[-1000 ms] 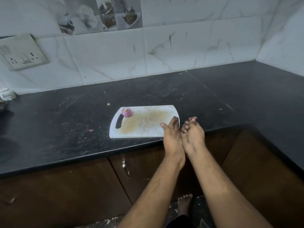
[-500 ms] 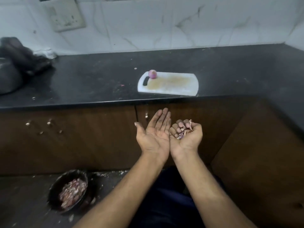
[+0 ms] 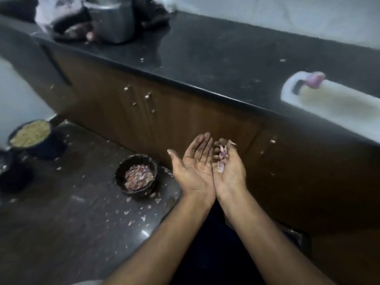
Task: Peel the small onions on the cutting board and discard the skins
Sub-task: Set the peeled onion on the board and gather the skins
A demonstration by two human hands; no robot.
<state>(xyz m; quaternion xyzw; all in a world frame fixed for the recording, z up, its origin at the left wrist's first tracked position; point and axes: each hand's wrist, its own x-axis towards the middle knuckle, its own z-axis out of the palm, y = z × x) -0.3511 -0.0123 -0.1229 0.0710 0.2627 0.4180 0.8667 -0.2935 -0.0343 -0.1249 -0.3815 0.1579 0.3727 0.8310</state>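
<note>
My right hand (image 3: 229,168) is palm up and cupped, with purple onion skins (image 3: 222,159) lying in it and the fingers curled over them. Beside it, touching along its edge, my left hand (image 3: 194,164) lies flat and palm up, holding nothing. Both hands hover in front of the brown cabinet, to the right of a dark bowl (image 3: 121,183) on the floor that is full of onion skins. One peeled small onion (image 3: 314,79) sits at the handle end of the white cutting board (image 3: 337,103) on the black counter at the right.
A second dark bowl (image 3: 44,145) with pale yellowish scraps stands on the floor at the far left. Loose skin bits litter the floor (image 3: 61,223) around the bowls. A steel pot (image 3: 112,19) and dark clutter sit at the counter's far left end. Brown cabinet doors (image 3: 164,124) run below the counter.
The view has swung left and down. My cupped hands with the skins have come lower and closer to the floor bowl, which now lies just left of them.
</note>
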